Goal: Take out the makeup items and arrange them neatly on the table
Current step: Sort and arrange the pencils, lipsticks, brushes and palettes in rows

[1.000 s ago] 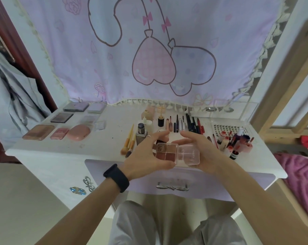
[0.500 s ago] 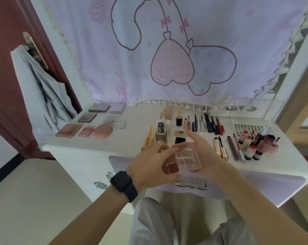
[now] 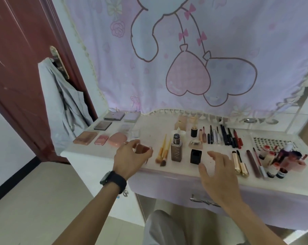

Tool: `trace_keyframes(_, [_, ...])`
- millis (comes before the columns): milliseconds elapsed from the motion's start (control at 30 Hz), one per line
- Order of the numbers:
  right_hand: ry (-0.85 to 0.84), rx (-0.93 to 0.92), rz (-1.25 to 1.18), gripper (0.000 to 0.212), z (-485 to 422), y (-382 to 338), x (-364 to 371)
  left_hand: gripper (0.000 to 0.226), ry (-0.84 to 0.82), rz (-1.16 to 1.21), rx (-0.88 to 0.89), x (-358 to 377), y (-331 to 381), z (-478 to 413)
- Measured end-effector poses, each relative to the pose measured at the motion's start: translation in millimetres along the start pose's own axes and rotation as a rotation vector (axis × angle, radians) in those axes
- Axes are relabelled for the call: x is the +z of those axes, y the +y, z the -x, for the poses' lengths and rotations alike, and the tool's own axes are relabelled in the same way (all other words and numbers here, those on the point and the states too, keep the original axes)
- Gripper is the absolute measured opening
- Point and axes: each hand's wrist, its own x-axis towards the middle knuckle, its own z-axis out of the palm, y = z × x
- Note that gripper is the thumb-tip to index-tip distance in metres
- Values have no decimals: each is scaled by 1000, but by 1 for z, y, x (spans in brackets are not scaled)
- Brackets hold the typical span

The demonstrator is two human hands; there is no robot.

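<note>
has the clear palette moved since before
Yes: the palette went left, from before the foundation bottle to left of the brushes, in the left hand.

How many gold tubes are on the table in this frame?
2. The gold tubes lie side by side near the front edge of the table, just right of the right hand: one, the other. The cluttered group far right may hide more.

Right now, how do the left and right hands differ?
The left hand grips the small palette; the right hand holds nothing, fingers spread. The left hand sits between the pink compact and the brushes; the right hand is beside the black cube. The left wrist wears a dark watch; the right wrist is bare. Both are palm-down near the table front edge.
</note>
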Motion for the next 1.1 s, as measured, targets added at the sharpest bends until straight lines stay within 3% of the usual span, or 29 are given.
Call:
trace_keyframes(133, [-55,-15,272,80,-11,8,7,68,-94,-78,-58,18,8,-53])
trace_keyframes(233, [-171,16,420,97,-25,15,12,46,-150,-134,-88,34,16,-84])
trace_keyframes(467, [-367,28,486,127,-54,22,12,42,-179,-182,-130,77,32,-143])
trace_keyframes(800, [-412,1,610,129,-57,30,24,40,-251,-268,-159,122,48,-201])
trace_keyframes(1100, [-420,8,610,126,-56,34,27,73,-218,-245,-127,146,40,-202])
